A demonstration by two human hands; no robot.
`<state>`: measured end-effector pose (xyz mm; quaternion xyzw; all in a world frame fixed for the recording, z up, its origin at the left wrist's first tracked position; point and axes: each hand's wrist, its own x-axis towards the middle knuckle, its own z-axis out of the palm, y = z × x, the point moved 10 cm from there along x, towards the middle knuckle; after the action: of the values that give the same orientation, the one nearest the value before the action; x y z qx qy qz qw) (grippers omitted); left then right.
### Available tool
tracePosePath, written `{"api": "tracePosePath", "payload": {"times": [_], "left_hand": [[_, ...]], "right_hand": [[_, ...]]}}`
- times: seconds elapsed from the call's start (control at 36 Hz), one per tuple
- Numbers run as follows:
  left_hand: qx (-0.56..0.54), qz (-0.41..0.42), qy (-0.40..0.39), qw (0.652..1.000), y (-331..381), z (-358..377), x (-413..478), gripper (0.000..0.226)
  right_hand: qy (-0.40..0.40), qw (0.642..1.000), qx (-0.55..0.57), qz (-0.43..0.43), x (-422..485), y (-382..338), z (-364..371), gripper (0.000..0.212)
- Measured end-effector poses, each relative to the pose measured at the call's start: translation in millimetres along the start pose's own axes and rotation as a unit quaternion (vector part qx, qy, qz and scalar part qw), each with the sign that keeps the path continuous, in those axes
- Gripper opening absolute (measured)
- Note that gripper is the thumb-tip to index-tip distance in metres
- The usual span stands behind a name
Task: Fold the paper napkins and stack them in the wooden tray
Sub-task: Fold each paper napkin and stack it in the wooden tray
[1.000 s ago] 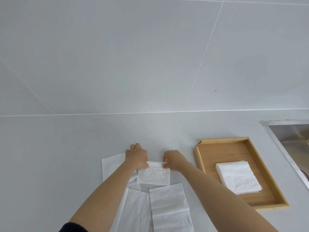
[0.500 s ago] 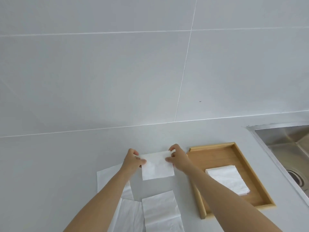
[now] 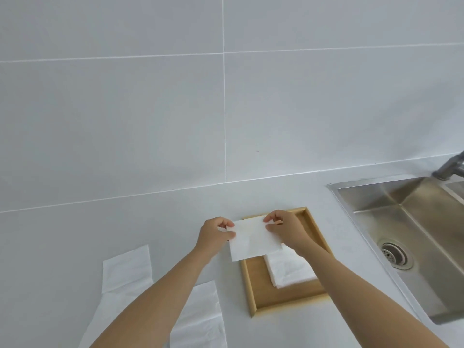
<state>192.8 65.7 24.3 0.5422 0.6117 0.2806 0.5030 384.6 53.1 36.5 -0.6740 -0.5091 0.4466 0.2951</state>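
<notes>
Folded napkin (image 3: 253,238) hanging over the wooden tray's (image 3: 283,298) far-left corner, carried across from above the bare surface (image 3: 75,227) half a second ago. Stack of folded napkins (image 3: 288,271) lying inside the tray. Left hand (image 3: 216,236) and right hand (image 3: 285,228) pinching its top corners, grip closed on paper. Unfolded napkins (image 3: 126,268) waiting at left.

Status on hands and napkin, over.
Both hands pinch folded napkin, left hand, right hand. Napkin above wooden tray; stack inside. Nothing in the way.
</notes>
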Motion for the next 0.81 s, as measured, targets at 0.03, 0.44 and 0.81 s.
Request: {"api": "tracePosePath", "payload": {"times": [0.03,0.44,0.81], "left_hand": [[0.005,0.002,-0.004,1.0,0.5,9.5,-1.0,0.016],[0.159,-0.015,-0.087,0.983,-11.4,113.0,-24.7,0.053],[0.361,0.02,-0.093,0.928,-22.7,133.7,-24.1,0.048]], "right_hand": [[0.0,1.0,-0.007,0.003,-2.0,7.3,-5.9,0.027],[-0.039,0.985,-0.161,0.046,-8.9,93.2,-43.6,0.04],[-0.095,0.95,-0.293,0.047,-14.9,107.8,-33.7,0.046]]}}
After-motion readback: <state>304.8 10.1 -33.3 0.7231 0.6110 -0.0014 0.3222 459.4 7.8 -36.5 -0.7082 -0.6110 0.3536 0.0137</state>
